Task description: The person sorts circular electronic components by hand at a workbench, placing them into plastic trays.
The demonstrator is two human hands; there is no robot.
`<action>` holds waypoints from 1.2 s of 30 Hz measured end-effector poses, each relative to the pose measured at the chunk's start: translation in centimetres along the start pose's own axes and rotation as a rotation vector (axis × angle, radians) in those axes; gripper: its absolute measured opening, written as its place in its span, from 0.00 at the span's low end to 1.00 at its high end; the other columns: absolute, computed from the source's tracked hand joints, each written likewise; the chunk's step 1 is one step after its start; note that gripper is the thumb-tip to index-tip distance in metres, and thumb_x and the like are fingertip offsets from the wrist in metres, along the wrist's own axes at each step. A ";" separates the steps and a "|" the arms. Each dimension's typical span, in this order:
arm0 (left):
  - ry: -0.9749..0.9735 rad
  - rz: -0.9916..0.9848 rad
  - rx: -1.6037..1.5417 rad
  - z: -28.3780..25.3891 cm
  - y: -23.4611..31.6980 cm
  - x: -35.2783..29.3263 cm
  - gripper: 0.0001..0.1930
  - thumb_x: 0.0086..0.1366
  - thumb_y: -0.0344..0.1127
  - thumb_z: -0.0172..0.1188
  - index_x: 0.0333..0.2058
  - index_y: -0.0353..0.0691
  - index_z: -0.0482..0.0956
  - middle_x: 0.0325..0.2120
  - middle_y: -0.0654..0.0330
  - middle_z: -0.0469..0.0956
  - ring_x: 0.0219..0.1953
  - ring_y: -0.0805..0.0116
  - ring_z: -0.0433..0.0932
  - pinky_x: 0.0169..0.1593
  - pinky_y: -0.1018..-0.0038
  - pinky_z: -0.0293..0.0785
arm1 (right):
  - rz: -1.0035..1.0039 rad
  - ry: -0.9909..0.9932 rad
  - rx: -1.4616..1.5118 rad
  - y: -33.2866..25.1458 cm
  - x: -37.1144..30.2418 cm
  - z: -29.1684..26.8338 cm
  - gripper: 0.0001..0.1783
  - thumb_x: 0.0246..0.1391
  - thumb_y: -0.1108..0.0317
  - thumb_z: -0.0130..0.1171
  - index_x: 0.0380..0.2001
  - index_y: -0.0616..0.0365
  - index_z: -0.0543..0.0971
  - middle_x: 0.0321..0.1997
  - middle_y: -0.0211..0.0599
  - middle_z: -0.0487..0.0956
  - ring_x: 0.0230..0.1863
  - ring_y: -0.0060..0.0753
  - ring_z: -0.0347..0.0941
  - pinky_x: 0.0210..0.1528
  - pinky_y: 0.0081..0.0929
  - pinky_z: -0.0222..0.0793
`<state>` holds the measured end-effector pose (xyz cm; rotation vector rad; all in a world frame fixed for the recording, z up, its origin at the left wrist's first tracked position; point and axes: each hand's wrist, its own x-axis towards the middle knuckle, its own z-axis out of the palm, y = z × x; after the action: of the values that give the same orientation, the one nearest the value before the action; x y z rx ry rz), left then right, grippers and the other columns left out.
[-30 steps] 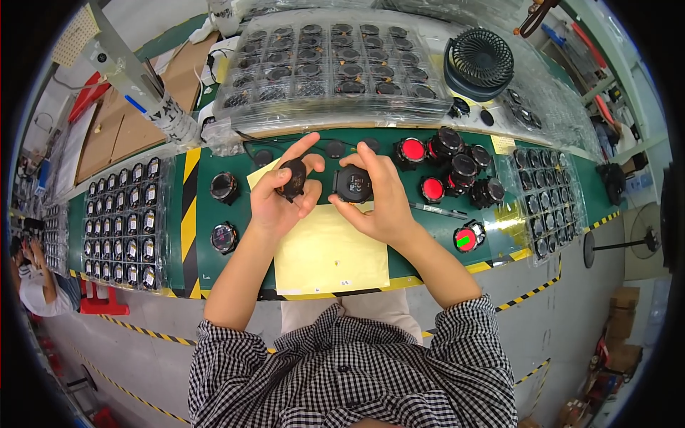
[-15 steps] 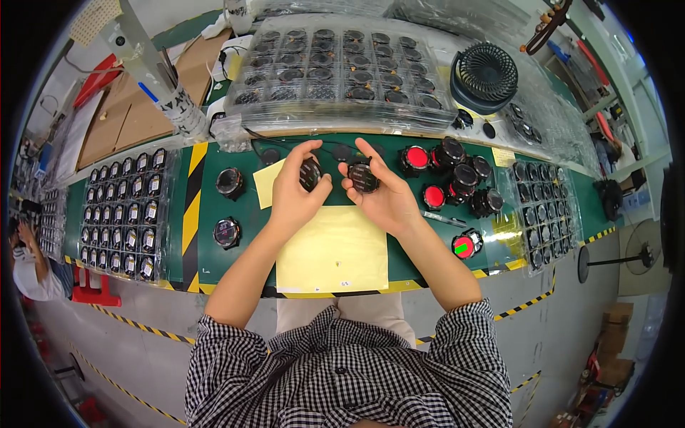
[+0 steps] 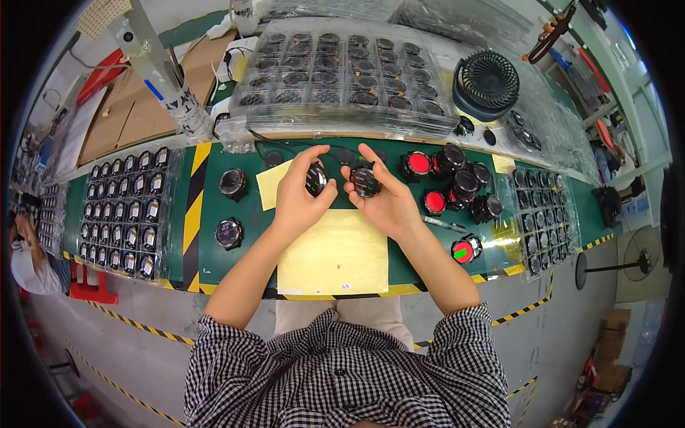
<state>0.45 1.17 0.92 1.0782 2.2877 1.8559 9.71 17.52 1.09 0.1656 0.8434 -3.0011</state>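
Above the far edge of a yellow sheet, my two hands each hold a round black watch case. My left hand is closed around one watch case, gripped between thumb and fingers and tilted nearly on edge. The other watch case lies in the curled fingers of my right hand, its dark face with faint light markings turned up; the index finger points upward. A narrow gap separates the two cases. Two more watch cases, an upper one and a lower one, rest left of my left forearm.
Right of my hands stand stacked black watch cases, some with red faces. Nearer lies a red-and-green-faced watch case by a pen. Filled clear trays flank the mat, left and right. Behind are stacked trays and a fan.
The watch case in my left hand has tilted slightly, and its rim now catches more light. My right hand keeps nearly the same hold. The whole view has shifted a little.
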 end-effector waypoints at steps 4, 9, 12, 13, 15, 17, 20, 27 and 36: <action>-0.006 -0.007 -0.021 0.0 0.0 0.0 0.26 0.53 0.23 0.61 0.53 0.41 0.71 0.33 0.64 0.68 0.35 0.77 0.67 0.40 0.81 0.66 | -0.002 0.007 0.000 0.1 0.0 -0.1 0.29 0.64 0.58 0.51 0.66 0.44 0.59 0.56 0.47 0.71 0.48 0.34 0.70 0.53 0.29 0.68; -0.028 -0.001 -0.075 0.0 -1.4 0.1 0.24 0.55 0.24 0.61 0.52 0.41 0.72 0.32 0.66 0.69 0.30 0.80 0.67 0.35 0.83 0.65 | 0.007 0.052 -0.011 0.3 0.4 -0.3 0.26 0.67 0.54 0.45 0.65 0.46 0.60 0.57 0.49 0.71 0.49 0.37 0.73 0.52 0.30 0.71; -0.125 -0.275 -0.267 -0.1 -1.6 0.3 0.22 0.58 0.26 0.61 0.52 0.41 0.72 0.31 0.65 0.70 0.24 0.82 0.66 0.27 0.84 0.62 | 0.002 0.100 -0.006 0.5 0.7 -0.8 0.26 0.68 0.47 0.38 0.61 0.50 0.62 0.57 0.52 0.71 0.49 0.41 0.75 0.50 0.31 0.75; -0.128 -0.389 -0.373 -0.2 -1.1 0.4 0.21 0.59 0.27 0.61 0.53 0.39 0.71 0.31 0.65 0.70 0.21 0.82 0.66 0.24 0.83 0.61 | -0.001 0.102 -0.006 0.4 0.7 -1.0 0.26 0.68 0.47 0.38 0.61 0.50 0.62 0.57 0.52 0.71 0.49 0.41 0.75 0.50 0.31 0.75; -0.131 -0.503 -0.478 -0.4 -0.4 0.6 0.21 0.60 0.28 0.62 0.53 0.38 0.70 0.31 0.64 0.70 0.19 0.82 0.66 0.21 0.83 0.60 | -0.005 0.150 -0.062 0.4 0.7 -1.1 0.30 0.67 0.42 0.34 0.58 0.55 0.63 0.55 0.54 0.73 0.49 0.45 0.76 0.49 0.32 0.75; -0.097 -0.554 -0.525 -0.5 0.1 0.6 0.21 0.65 0.36 0.58 0.54 0.34 0.68 0.31 0.62 0.70 0.22 0.77 0.69 0.23 0.80 0.63 | -0.023 0.149 -0.103 0.3 0.7 -1.0 0.29 0.68 0.45 0.34 0.56 0.59 0.63 0.53 0.55 0.74 0.48 0.47 0.77 0.47 0.33 0.76; -0.019 -0.691 -0.905 -0.7 0.1 0.9 0.23 0.66 0.38 0.56 0.54 0.30 0.65 0.30 0.59 0.72 0.25 0.71 0.72 0.26 0.75 0.67 | -0.050 0.121 -0.165 0.4 0.7 -1.3 0.24 0.67 0.54 0.36 0.57 0.60 0.61 0.56 0.59 0.72 0.47 0.47 0.78 0.46 0.32 0.77; -0.042 -0.626 -0.856 -0.5 -1.3 0.4 0.24 0.61 0.27 0.48 0.58 0.30 0.62 0.39 0.51 0.73 0.30 0.63 0.74 0.31 0.69 0.72 | -0.073 0.157 -0.228 0.7 0.5 -0.7 0.22 0.64 0.59 0.38 0.58 0.55 0.61 0.55 0.56 0.73 0.39 0.39 0.78 0.39 0.29 0.75; -0.048 -0.624 -0.866 -0.5 -0.9 0.5 0.27 0.58 0.29 0.42 0.58 0.31 0.63 0.37 0.53 0.70 0.31 0.62 0.73 0.32 0.69 0.69 | -0.015 0.082 -0.010 0.7 0.6 -2.1 0.23 0.64 0.54 0.39 0.59 0.50 0.64 0.55 0.52 0.73 0.37 0.37 0.75 0.38 0.28 0.73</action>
<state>-0.61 0.91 0.50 0.2383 1.2669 2.0899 9.36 18.00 -1.14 0.2853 0.8706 -3.0222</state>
